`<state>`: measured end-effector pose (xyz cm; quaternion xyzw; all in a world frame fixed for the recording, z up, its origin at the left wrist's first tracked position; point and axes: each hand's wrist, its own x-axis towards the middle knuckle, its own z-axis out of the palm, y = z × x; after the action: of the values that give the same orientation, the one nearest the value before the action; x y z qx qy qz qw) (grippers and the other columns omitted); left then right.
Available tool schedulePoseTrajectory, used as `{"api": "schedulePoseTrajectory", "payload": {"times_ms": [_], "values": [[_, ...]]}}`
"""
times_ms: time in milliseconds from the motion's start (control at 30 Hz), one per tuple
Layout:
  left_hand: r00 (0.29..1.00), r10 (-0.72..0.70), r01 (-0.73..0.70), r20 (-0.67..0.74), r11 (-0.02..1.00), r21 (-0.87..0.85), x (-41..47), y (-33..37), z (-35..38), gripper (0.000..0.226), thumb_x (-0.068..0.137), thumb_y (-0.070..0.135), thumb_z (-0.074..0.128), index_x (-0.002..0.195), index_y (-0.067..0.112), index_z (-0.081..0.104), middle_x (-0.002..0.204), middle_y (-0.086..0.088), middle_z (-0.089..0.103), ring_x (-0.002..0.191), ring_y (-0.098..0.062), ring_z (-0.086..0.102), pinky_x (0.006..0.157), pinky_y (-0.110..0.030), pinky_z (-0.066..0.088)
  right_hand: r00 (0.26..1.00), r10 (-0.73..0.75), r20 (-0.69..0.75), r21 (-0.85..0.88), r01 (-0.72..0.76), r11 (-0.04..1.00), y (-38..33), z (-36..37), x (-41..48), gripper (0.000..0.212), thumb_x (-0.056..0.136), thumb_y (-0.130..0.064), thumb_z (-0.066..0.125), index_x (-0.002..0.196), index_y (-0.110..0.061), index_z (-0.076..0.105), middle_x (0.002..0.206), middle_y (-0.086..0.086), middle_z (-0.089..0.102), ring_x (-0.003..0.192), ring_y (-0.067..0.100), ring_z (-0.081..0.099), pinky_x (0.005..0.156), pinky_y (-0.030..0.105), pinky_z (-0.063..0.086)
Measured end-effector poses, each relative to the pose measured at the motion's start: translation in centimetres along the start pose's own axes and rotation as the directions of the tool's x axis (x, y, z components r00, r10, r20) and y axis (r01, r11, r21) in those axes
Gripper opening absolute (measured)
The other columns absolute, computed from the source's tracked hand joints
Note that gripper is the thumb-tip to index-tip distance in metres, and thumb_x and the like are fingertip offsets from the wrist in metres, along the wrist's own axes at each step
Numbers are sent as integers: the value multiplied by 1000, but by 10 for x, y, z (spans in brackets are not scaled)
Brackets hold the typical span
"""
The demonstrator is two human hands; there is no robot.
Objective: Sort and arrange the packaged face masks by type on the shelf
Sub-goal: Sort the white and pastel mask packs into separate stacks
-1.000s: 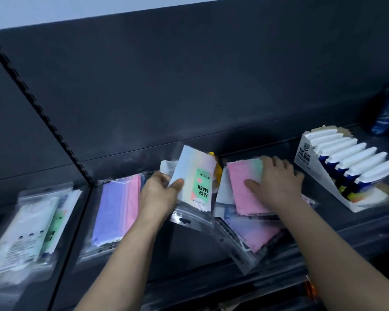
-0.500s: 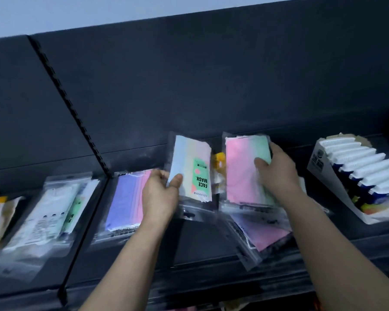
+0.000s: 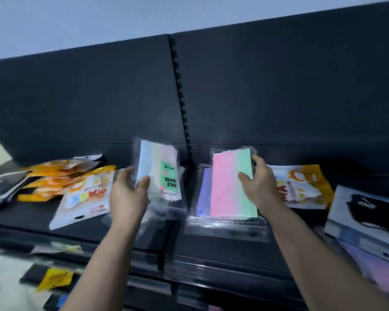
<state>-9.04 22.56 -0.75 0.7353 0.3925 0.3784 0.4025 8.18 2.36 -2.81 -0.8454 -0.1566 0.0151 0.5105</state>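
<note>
Pastel pack: clear sleeve, green FACE MASK label, held upright above the shelf in the left hand. Pink-and-green pack: gripped by the right hand, overlapping a purple pack on the shelf. Yellow-orange packs lie piled at the left. Another yellow pack lies at the right.

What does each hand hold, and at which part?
The left hand grips the FACE MASK pack at its left edge; the right hand grips the pink-and-green pack at its right edge.
</note>
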Motion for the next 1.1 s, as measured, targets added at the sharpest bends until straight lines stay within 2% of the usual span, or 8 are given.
{"api": "schedulePoseTrajectory", "payload": {"times_ms": [100, 233, 333, 467, 600, 733, 900, 1100], "values": [[1000, -10, 11, 25, 1000, -26, 24, -16, -12, 45, 89, 24, 65, 132, 12, 54, 118, -8, 67, 73, -27, 64, 47, -22, 50, 993, -118, -3, -394, 107, 913, -12, 22, -10, 64, 86, -28, 60, 143, -18, 32, 148, 19, 26, 133, 36, 31, 104, 45, 33], [997, 4, -16, 75, 987, 162, 53, -31, -18, 57, 86, 34, 68, 138, 18, 50, 128, -8, 63, 109, -31, 63, 90, -44, 53, 937, -164, 309, -576, 322, 752, -23, 48, -27, 44, 89, -37, 50, 133, -34, 46, 150, -2, 31, 137, 22, 26, 109, 43, 29], [965, 86, -230, 246, 729, 645, 59, -38, -15, 66, 86, 35, 66, 146, 29, 37, 139, -8, 49, 123, -34, 47, 95, -41, 43, 927, -3, 376, -646, 264, 717, -30, 61, -30, 44, 95, -39, 38, 139, -35, 38, 155, -5, 21, 143, 22, 12, 112, 47, 18], [888, -6, -380, 461, 557, 739, 62, -37, -2, 31, 94, 26, 45, 122, 29, 58, 129, -3, 56, 117, -27, 49, 95, -42, 45, 928, 25, 372, -624, 230, 747, -39, 74, -27, 46, 99, -29, 32, 145, -28, 29, 158, 2, 12, 146, 24, 5, 116, 47, 16], [836, 238, -505, 494, 686, 524, 47, -10, 21, 32, 95, 18, 46, 124, 20, 60, 130, -3, 57, 120, -26, 49, 93, -36, 44, 965, -132, 225, -524, 234, 819, -36, 72, -31, 50, 92, -4, 38, 140, -20, 42, 152, 9, 31, 144, 23, 17, 116, 41, 19], [625, 322, -615, 711, 764, 195, 5, 26, 67, 31, 95, 20, 48, 121, 26, 64, 121, -4, 68, 115, -26, 59, 93, -33, 47, 967, -239, 86, -574, 244, 781, -19, 32, -54, 38, 87, -7, 48, 120, -22, 63, 123, 5, 62, 118, 25, 53, 103, 40, 35], [469, 414, -602, 780, 796, -61, -56, 62, 122, 27, 94, 18, 51, 114, 22, 69, 114, 3, 71, 107, -19, 62, 91, -34, 49, 976, -203, -82, -719, 83, 690, 26, -46, -88, 28, 79, -8, 58, 96, -25, 72, 95, 2, 70, 91, 28, 63, 79, 36, 45], [297, 293, -638, 909, 769, -40, -124, 99, 174, 30, 91, 36, 57, 116, 20, 65, 119, -2, 67, 111, -23, 59, 93, -34, 49, 935, 8, -354, -703, -272, 658, 77, -131, -123, 41, 71, -8, 71, 108, -25, 69, 120, 2, 65, 126, 24, 51, 100, 42, 42]]}}
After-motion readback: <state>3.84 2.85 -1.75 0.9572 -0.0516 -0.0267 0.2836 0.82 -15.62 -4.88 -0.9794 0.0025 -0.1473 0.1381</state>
